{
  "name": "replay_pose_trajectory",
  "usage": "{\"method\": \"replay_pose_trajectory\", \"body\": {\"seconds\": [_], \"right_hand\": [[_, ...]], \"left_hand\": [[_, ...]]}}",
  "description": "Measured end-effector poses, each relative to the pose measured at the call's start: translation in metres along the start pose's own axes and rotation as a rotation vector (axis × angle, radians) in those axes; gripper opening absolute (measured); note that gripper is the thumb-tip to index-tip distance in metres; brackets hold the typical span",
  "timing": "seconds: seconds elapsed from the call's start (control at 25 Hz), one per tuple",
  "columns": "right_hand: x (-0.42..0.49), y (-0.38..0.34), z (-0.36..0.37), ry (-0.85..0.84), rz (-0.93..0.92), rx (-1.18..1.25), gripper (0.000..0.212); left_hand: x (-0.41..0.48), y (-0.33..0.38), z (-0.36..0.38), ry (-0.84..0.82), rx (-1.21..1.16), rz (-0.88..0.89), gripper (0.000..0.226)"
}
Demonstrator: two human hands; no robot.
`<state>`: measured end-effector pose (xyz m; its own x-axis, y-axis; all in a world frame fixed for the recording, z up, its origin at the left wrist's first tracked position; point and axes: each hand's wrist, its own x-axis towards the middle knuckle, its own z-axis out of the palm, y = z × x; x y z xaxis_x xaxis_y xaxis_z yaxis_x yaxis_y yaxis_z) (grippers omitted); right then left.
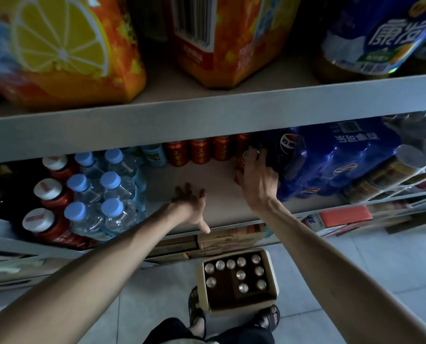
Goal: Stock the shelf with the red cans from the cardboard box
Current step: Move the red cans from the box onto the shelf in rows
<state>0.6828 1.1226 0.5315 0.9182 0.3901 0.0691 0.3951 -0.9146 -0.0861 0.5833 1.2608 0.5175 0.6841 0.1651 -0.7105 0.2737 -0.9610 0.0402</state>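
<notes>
Several red cans [199,151] stand in a row at the back of the middle shelf [219,192]. My right hand [256,177] grips another red can [241,161] on the shelf's right side, close to a blue shrink-wrapped pack. My left hand [190,206] hovers open, fingers spread, over the shelf's front edge and holds nothing. On the floor below, between my feet, sits the cardboard box [236,306] with several silver-topped cans [241,274] still inside.
Clear water bottles with blue caps [107,194] and red-capped bottles [45,214] fill the shelf's left. A blue Pepsi multipack [331,157] crowds the right. Large orange drink packs [58,50] sit on the upper shelf. Flattened cartons [221,240] lie under the bottom shelf.
</notes>
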Motion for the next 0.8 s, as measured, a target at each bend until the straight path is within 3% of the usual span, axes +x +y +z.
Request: {"method": "replay_pose_trajectory", "body": {"seconds": [0.48, 0.8], "right_hand": [[0.024, -0.002, 0.006, 0.049, 0.065, -0.026, 0.04], [0.022, 0.004, 0.007, 0.036, 0.035, 0.089, 0.042]], "left_hand": [[0.0, 0.002, -0.004, -0.067, -0.034, 0.011, 0.124], [-0.002, 0.004, -0.003, -0.018, -0.009, 0.03, 0.124]]}}
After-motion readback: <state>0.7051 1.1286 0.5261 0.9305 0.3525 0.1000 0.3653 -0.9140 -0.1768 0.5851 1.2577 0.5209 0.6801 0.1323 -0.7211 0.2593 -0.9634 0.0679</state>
